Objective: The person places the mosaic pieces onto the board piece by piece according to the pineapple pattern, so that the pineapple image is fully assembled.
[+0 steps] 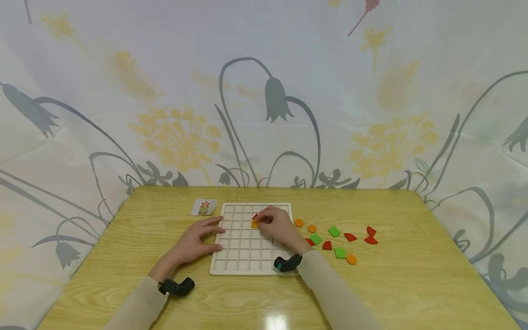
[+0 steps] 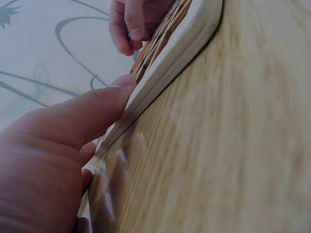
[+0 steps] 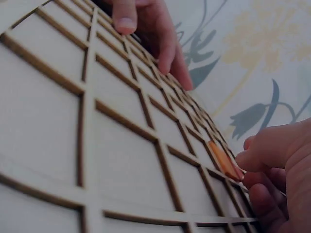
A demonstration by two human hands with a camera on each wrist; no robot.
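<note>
Yellowish wood surface lies bare before a pale gridded board, where a flat orange square fills one cell at the right hand, grip curled, pinch unclear, while the left hand, grip spread, touches the left edge.

You're somewhere screened off: flower-printed sheeting surrounds your wood-grain table on three sides, hiding the wider room.
</note>
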